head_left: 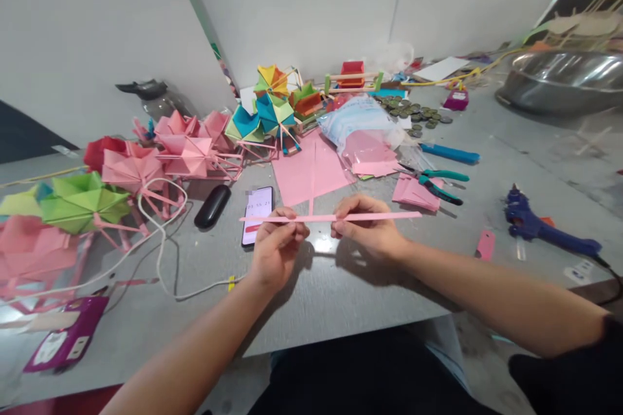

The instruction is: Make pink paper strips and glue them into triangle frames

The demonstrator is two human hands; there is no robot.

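Observation:
A long, narrow pink paper strip (321,218) runs level between my two hands, above the front part of the table. My left hand (280,243) pinches it left of the middle, fingers closed. On the other side, my right hand (367,227) grips it between thumb and fingers. Both ends of the strip stick out past the hands. Behind it lies a pink paper sheet (296,175) with another thin pink strip (313,175) on it. Close to my left hand, a phone (257,201) with a lit timer screen is partly covered by the strip and fingers.
Folded pink paper pieces (134,165) and a green one (82,201) crowd the left. A white cable (160,259) curls beside a black case (213,206). To the right are pliers (442,181), a blue glue gun (545,227) and a metal bowl (559,87).

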